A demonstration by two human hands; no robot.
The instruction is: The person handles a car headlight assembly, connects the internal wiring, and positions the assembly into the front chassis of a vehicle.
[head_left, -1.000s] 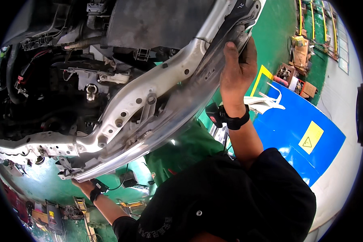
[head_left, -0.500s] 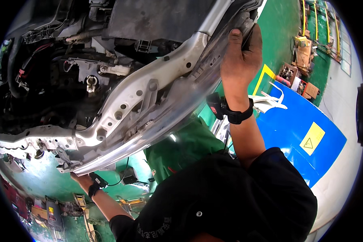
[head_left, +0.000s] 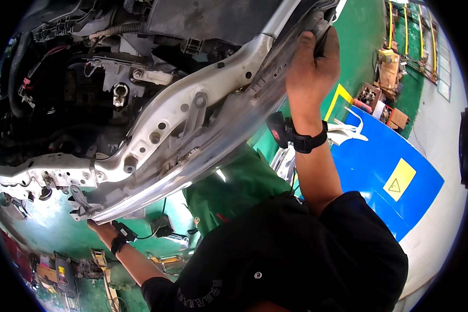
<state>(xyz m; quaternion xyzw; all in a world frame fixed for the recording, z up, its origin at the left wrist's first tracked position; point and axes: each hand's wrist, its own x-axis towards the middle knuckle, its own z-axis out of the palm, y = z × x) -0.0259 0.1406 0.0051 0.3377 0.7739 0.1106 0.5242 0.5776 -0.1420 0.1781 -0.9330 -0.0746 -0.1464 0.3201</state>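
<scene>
A long, curved car headlight (head_left: 216,144) with a clear lens lies along the front corner of an open engine bay, beside a white metal body panel (head_left: 179,106). My right hand (head_left: 313,73) grips its far upper end, thumb on top and fingers curled over the edge. At the lower left end, my left hand (head_left: 104,232) reaches up from below; its fingers are mostly hidden beneath the headlight and look closed on its tip. Next to that tip is a small metal bracket (head_left: 79,200). Each wrist wears a black strap with a small device.
Inside the engine bay are hoses, loose wiring and a dark cover (head_left: 192,21). Behind my right arm stands a blue panel (head_left: 369,171) with a yellow warning label. Boxes of parts (head_left: 387,73) sit on the green floor, and tools and equipment (head_left: 65,273) at the lower left.
The view has shifted slightly. Both hands keep their places at the headlight's two ends, and the headlight has barely moved against the body panel.
</scene>
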